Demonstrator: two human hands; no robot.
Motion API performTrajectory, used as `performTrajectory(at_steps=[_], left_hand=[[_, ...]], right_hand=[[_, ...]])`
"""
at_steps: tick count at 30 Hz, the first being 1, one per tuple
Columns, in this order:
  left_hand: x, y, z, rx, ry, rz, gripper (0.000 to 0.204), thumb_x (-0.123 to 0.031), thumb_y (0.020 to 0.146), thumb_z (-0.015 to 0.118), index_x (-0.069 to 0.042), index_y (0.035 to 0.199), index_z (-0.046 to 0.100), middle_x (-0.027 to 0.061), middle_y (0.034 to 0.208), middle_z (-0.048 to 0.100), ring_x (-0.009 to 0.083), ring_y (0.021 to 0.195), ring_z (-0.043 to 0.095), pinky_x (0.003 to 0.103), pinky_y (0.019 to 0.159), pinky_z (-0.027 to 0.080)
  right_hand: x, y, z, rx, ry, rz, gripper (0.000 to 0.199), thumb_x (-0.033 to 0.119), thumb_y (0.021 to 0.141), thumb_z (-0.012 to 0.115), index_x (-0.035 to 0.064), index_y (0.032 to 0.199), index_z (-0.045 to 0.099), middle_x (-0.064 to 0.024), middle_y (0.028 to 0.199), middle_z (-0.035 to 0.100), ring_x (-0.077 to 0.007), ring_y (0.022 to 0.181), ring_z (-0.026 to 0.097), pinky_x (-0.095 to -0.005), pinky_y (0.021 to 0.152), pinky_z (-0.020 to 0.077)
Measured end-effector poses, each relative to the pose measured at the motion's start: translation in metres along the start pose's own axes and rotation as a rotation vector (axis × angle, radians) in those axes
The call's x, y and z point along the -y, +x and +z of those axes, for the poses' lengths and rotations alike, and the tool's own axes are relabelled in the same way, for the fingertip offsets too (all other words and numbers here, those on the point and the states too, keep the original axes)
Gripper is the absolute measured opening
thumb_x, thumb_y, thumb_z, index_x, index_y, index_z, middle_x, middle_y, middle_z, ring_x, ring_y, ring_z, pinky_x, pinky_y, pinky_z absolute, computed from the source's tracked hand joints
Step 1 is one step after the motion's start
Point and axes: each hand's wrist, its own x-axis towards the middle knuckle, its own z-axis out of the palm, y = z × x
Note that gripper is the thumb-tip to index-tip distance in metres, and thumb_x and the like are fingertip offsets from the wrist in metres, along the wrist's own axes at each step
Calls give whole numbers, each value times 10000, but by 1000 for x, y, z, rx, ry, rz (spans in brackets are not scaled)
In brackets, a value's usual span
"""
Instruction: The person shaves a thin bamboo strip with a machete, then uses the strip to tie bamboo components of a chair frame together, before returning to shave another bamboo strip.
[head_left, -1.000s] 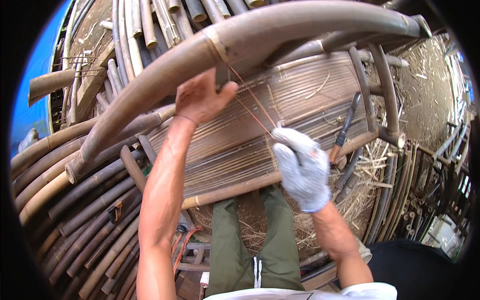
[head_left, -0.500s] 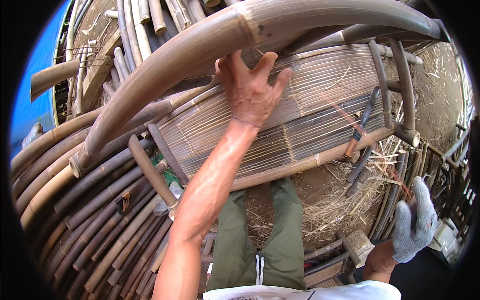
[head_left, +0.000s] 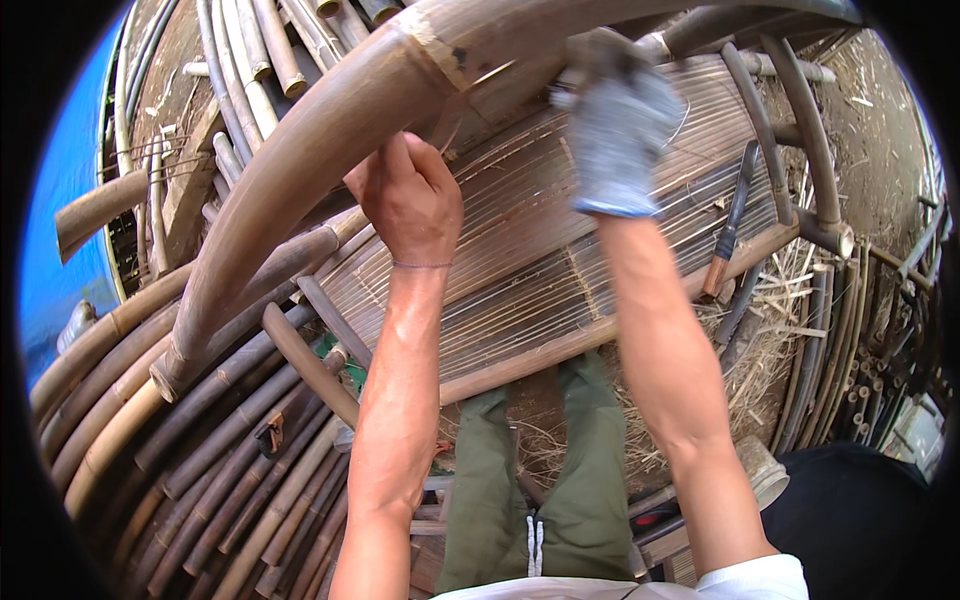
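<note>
My bare left hand [head_left: 412, 195], a thin band round its wrist, is closed with curled fingertips under the thick curved bamboo pole [head_left: 300, 170]. What it pinches is hidden; a thin strand loops beside its knuckles. My right hand [head_left: 622, 135], in a grey knitted glove, is raised near the pole's underside, right of the left hand. Motion smears its fingers, so its grip is unclear. Below both hands lies the slatted bamboo seat [head_left: 510, 250] of a bench-like frame, in light and dark strips. A long-bladed knife [head_left: 733, 215] with a wooden handle rests at the seat's right end.
Stacked dark bamboo poles [head_left: 230, 470] fill the lower left. More cut poles [head_left: 240, 70] lie at the far left, by a blue sheet [head_left: 60, 220]. Bamboo shavings [head_left: 775, 370] litter the ground at right. A short bamboo frame [head_left: 660, 520] stands beside my right leg.
My right hand has swung from the lower right up to the pole. My left hand has shifted left, and its spread fingers have curled closed. The view has shifted slightly.
</note>
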Motion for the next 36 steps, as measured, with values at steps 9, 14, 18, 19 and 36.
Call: performTrajectory(at_steps=[9,14,18,19,36], left_hand=[[4,19,14,167,55,-125,296,-270,1011,533,-61,1047,739,147,998,748,356,990,679,437,911,464],[-5,26,21,184,75,-274,337,-327,991,576,-34,1016,742,149,987,754,327,996,688,417,936,457],[5,26,25,92,61,-237,333,-311,978,611,-5,983,743,168,964,749,302,956,698,405,894,482],[2,26,25,67,60,-239,320,-298,973,628,0,985,743,168,969,748,295,943,700,401,872,493],[-22,-18,-46,356,-246,-196,164,-133,812,822,-61,957,792,49,1160,565,225,1098,483,368,986,386]], right_hand=[[13,13,25,600,-201,-135,227,298,914,656,141,1033,769,-164,960,729,-361,883,700,-468,808,556],[14,14,22,627,-280,-216,264,318,960,580,145,1033,766,-154,961,737,-350,890,711,-471,808,568],[16,11,31,621,-331,-229,269,301,966,558,132,1020,760,-154,942,736,-356,885,716,-480,789,577],[18,12,29,620,-330,-218,269,295,966,553,129,1016,759,-154,935,735,-357,884,717,-482,786,578],[31,-74,-7,447,353,378,319,236,902,727,78,1178,708,-98,1107,690,-261,998,672,-373,866,548]])
